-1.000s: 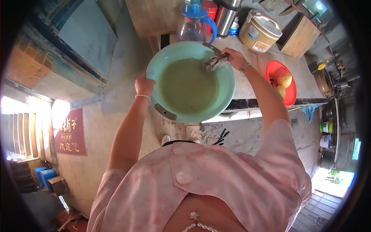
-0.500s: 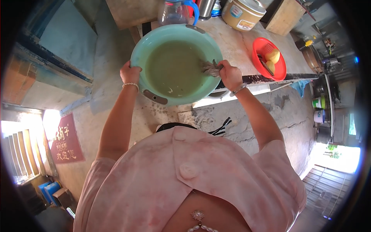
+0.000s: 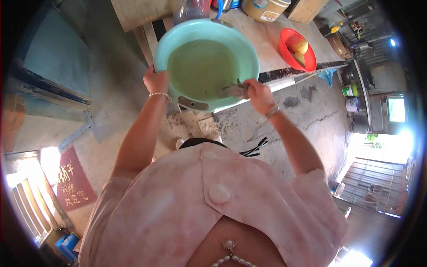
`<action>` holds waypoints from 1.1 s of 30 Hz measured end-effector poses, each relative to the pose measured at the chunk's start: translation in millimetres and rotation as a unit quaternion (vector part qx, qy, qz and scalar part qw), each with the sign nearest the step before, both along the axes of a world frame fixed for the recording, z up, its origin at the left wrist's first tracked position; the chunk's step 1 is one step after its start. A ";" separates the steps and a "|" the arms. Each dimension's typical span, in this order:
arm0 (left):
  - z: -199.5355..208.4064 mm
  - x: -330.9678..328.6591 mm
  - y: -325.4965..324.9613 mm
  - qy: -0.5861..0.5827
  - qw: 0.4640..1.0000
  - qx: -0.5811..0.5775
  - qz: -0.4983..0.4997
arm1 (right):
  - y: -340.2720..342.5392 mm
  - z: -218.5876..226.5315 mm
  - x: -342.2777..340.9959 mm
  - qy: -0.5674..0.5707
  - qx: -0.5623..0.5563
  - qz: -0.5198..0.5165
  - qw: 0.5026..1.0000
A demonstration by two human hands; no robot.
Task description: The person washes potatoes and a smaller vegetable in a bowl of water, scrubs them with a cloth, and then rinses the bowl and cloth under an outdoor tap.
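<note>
A wide light-green plastic basin (image 3: pixel 248 51) of cloudy greenish water (image 3: pixel 202 66) is between my hands, partly over the counter's near edge. On its left rim, my left hand (image 3: pixel 156 81) is closed, with the thumb side toward me. My right hand (image 3: pixel 260 95) is closed at the right rim and pinches a wet grey rag (image 3: pixel 235 90), whose loose end hangs inside the basin by the water. Whether the right fingers also grip the rim is hard to see. The basin's underside is hidden.
Right of the basin, a red plastic basket (image 3: pixel 288 36) holds pale peeled potatoes (image 3: pixel 301 46) and a dark slim tool. Behind stand a clear jug (image 3: pixel 189 12) and a tan rice cooker (image 3: pixel 267 10). Cracked concrete floor (image 3: pixel 284 122) lies below; a maroon mat (image 3: pixel 75 182) is at left.
The basin has shifted slightly right relative to the jug and the basket, with both hands still at its rim. The rag has moved lower along the wall. My view has turned a little.
</note>
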State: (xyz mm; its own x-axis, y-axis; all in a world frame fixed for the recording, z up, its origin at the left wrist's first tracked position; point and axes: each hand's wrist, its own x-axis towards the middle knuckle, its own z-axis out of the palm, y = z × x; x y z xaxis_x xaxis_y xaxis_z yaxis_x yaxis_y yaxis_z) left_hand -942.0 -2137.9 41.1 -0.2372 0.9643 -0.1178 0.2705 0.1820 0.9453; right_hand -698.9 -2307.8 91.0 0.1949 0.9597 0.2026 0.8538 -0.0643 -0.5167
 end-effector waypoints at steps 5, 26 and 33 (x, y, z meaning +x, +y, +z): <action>-1.2 3.3 1.6 -0.040 0.998 0.045 0.000 | 13.7 30.5 44.6 0.073 -0.078 0.056 0.993; -5.0 -0.7 4.2 0.008 1.000 0.025 0.014 | 23.0 23.1 -106.3 -0.060 -0.154 0.249 0.954; -4.9 4.0 -0.5 0.029 0.998 0.061 0.008 | 4.5 29.7 -25.7 -0.024 -0.121 0.177 0.976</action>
State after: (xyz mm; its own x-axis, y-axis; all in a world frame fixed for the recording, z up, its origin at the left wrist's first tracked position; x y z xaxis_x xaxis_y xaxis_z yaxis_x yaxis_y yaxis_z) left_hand -938.0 -2138.4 36.2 -0.2560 0.9666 0.0143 0.3238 0.0718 0.9434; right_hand -724.7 -2303.4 120.7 -0.1622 0.9860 -0.0377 0.8673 0.1242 -0.4821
